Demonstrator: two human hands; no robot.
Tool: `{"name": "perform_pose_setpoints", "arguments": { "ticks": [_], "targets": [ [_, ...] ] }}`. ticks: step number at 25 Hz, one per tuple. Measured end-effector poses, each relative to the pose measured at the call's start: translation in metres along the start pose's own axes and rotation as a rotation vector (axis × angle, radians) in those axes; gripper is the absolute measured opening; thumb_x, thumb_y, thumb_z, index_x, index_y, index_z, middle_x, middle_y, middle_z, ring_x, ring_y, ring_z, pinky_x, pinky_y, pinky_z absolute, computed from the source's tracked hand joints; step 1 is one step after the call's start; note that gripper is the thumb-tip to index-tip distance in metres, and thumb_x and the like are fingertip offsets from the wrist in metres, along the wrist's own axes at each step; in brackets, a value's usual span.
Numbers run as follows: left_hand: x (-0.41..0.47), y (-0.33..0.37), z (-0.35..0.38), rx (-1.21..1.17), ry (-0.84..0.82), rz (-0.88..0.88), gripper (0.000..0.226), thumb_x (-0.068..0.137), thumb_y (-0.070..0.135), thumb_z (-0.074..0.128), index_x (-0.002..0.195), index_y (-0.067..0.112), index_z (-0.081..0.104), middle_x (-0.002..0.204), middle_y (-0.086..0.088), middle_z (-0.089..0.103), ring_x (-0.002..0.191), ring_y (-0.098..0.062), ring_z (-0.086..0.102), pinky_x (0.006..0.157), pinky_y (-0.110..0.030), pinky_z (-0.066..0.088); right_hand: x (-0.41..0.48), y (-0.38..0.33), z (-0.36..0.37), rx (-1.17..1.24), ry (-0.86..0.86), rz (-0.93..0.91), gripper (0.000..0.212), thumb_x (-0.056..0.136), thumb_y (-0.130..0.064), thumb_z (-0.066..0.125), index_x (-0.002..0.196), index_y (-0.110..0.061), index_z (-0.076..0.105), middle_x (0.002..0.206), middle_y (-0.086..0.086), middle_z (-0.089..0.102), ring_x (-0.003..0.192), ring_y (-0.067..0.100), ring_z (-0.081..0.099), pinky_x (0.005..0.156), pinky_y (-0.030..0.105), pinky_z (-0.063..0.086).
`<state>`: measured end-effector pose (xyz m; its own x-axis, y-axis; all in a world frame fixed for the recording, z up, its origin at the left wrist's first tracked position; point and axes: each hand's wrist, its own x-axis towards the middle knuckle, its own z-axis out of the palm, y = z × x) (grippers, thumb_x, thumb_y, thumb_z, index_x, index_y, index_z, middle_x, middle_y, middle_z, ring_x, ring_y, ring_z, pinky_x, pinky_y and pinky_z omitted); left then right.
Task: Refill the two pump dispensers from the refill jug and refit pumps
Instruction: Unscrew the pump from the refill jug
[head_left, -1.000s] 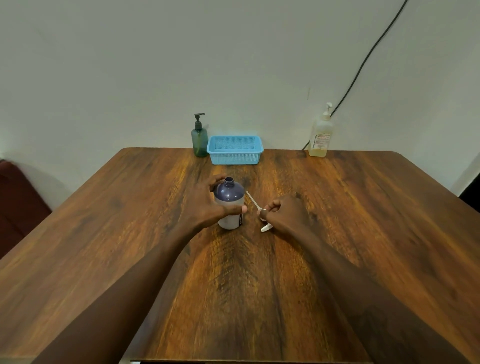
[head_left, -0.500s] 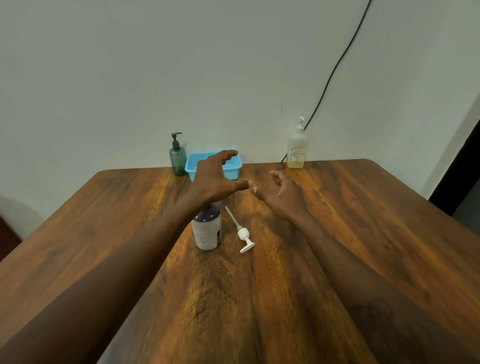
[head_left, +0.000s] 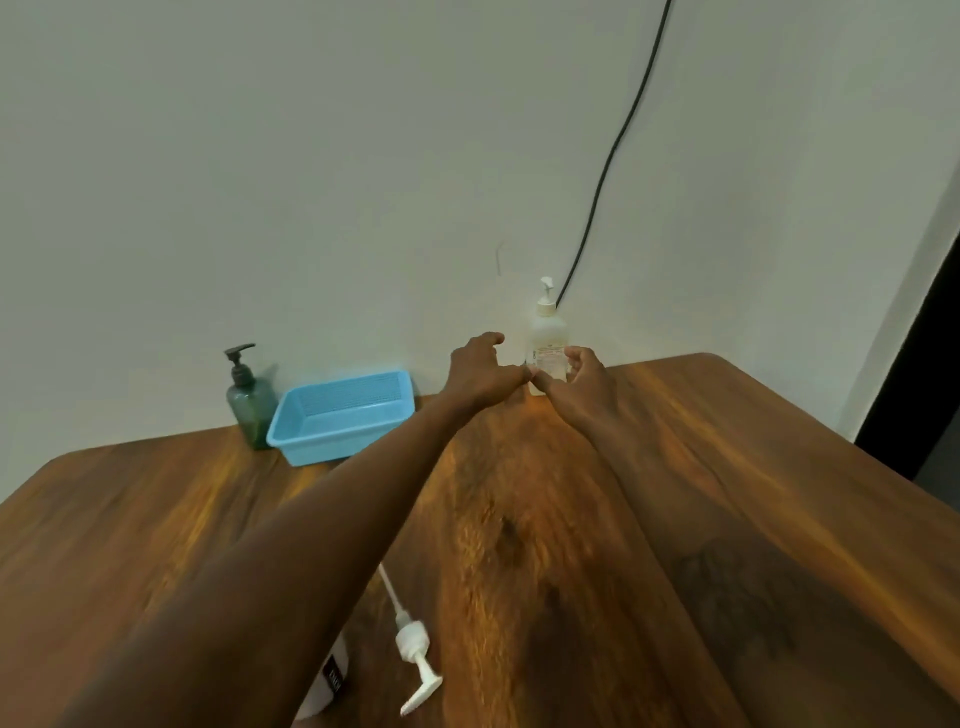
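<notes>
- Pale bottle (head_left: 545, 340): translucent body, yellowish liquid inside, printed label low on the front, white pump fitted on top. It stands upright at the far edge of the table (head_left: 727, 467), against the wall (head_left: 260, 156).
- Left hand (head_left: 480, 371): stretched out just left of the pale bottle, fingers spread and loosely bent, holding nothing; thumb tip is near the bottle's base.
- Right hand (head_left: 574, 379): cupped at the bottle's lower right, fingers overlapping the label. Cannot tell whether it grasps the bottle or is only near it.
- Green dispenser (head_left: 250, 410): dark green see-through body, black pump on, upright at the far edge, touching or just beside the blue basket (head_left: 343, 421).
- Loose pump (head_left: 411, 644): white, lying flat on the table near the viewer, dip tube pointing away.
- White bottle (head_left: 332, 670): just left of the loose pump, mostly hidden under the left forearm; a dark label strip shows.
- Black cable (head_left: 598, 189) runs down the wall behind the pale bottle.
</notes>
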<state>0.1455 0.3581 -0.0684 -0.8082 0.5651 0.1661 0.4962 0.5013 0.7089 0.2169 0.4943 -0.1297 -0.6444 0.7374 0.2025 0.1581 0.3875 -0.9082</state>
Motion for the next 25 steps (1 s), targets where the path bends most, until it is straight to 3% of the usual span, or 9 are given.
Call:
{"name": "perform_pose_setpoints", "arguments": {
  "ticks": [3, 6, 7, 8, 10, 14, 19, 22, 25],
  "targets": [
    [0.047, -0.003, 0.030, -0.087, -0.044, -0.089, 0.078, 0.086, 0.043, 0.075, 0.153, 0.021, 0.041, 0.157, -0.007, 0.046, 0.138, -0.030, 0.049, 0.107, -0.043, 0.046, 0.046, 0.019, 0.007, -0.042, -0.057, 0.082, 0.091, 0.072, -0.070, 0.075, 0.144, -0.034, 0.033, 0.141, 0.000, 0.055, 0.116, 0.025, 0.060, 0.095, 0.043, 0.053],
    [0.079, -0.008, 0.055, -0.096, -0.098, -0.063, 0.054, 0.093, 0.036, 0.065, 0.141, 0.020, 0.049, 0.143, -0.006, 0.057, 0.098, -0.014, 0.060, 0.072, -0.020, 0.047, 0.087, 0.033, 0.013, -0.079, -0.137, 0.072, 0.090, 0.078, -0.053, 0.079, 0.148, -0.033, 0.027, 0.140, 0.002, 0.056, 0.112, 0.025, 0.061, 0.088, 0.037, 0.055],
    [0.087, -0.009, 0.061, -0.099, -0.117, -0.054, 0.042, 0.094, 0.035, 0.061, 0.132, 0.021, 0.053, 0.136, -0.006, 0.061, 0.087, -0.009, 0.058, 0.067, -0.020, 0.047, 0.097, 0.036, 0.015, -0.064, -0.156, 0.062, 0.089, 0.079, -0.047, 0.080, 0.149, -0.031, 0.028, 0.140, 0.002, 0.056, 0.110, 0.023, 0.060, 0.082, 0.032, 0.056],
    [0.092, -0.010, 0.066, -0.107, -0.136, -0.053, 0.029, 0.095, 0.034, 0.057, 0.122, 0.021, 0.055, 0.131, -0.006, 0.064, 0.085, -0.010, 0.059, 0.070, -0.026, 0.052, 0.106, 0.038, 0.017, -0.050, -0.167, 0.053, 0.087, 0.080, -0.043, 0.080, 0.149, -0.029, 0.029, 0.139, 0.002, 0.057, 0.108, 0.022, 0.060, 0.075, 0.027, 0.052],
    [0.102, -0.010, 0.070, -0.129, -0.160, -0.052, 0.021, 0.098, 0.031, 0.051, 0.114, 0.019, 0.056, 0.118, -0.007, 0.068, 0.096, -0.020, 0.064, 0.090, -0.041, 0.058, 0.119, 0.041, 0.022, -0.038, -0.177, 0.014, 0.084, 0.080, -0.035, 0.081, 0.148, -0.028, 0.032, 0.135, 0.002, 0.058, 0.107, 0.022, 0.059, 0.069, 0.024, 0.048],
    [0.101, -0.008, 0.070, -0.171, -0.159, -0.055, 0.031, 0.098, 0.025, 0.056, 0.124, 0.009, 0.060, 0.122, -0.012, 0.068, 0.108, -0.028, 0.066, 0.100, -0.047, 0.054, 0.127, 0.041, 0.020, 0.018, -0.202, -0.040, 0.081, 0.076, -0.027, 0.083, 0.145, -0.029, 0.040, 0.129, 0.001, 0.061, 0.111, 0.023, 0.062, 0.093, 0.039, 0.055],
    [0.070, -0.020, 0.048, -0.235, -0.176, -0.086, 0.036, 0.088, 0.023, 0.073, 0.123, 0.012, 0.068, 0.120, -0.007, 0.070, 0.109, -0.026, 0.067, 0.098, -0.046, 0.056, 0.088, 0.032, 0.001, -0.061, -0.205, -0.096, 0.085, 0.070, -0.052, 0.086, 0.141, -0.024, 0.051, 0.125, -0.004, 0.064, 0.108, 0.019, 0.064, 0.093, 0.041, 0.056],
    [0.035, -0.027, 0.022, -0.226, -0.231, -0.077, 0.033, 0.092, 0.019, 0.068, 0.125, 0.014, 0.068, 0.120, -0.007, 0.071, 0.108, -0.024, 0.068, 0.097, -0.046, 0.058, 0.040, 0.021, -0.011, -0.015, -0.242, -0.130, 0.077, 0.065, -0.060, 0.086, 0.129, -0.027, 0.059, 0.112, -0.011, 0.069, 0.099, 0.008, 0.067, 0.081, 0.029, 0.058],
    [-0.010, -0.030, -0.008, -0.209, -0.283, -0.018, 0.051, 0.085, 0.008, 0.073, 0.134, 0.017, 0.062, 0.127, -0.006, 0.069, 0.113, -0.023, 0.066, 0.096, -0.046, 0.059, -0.013, 0.001, -0.022, 0.023, -0.266, -0.163, 0.060, 0.072, -0.046, 0.089, 0.121, -0.031, 0.060, 0.101, -0.022, 0.066, 0.091, -0.001, 0.066, 0.062, 0.008, 0.052]
  ]
}}
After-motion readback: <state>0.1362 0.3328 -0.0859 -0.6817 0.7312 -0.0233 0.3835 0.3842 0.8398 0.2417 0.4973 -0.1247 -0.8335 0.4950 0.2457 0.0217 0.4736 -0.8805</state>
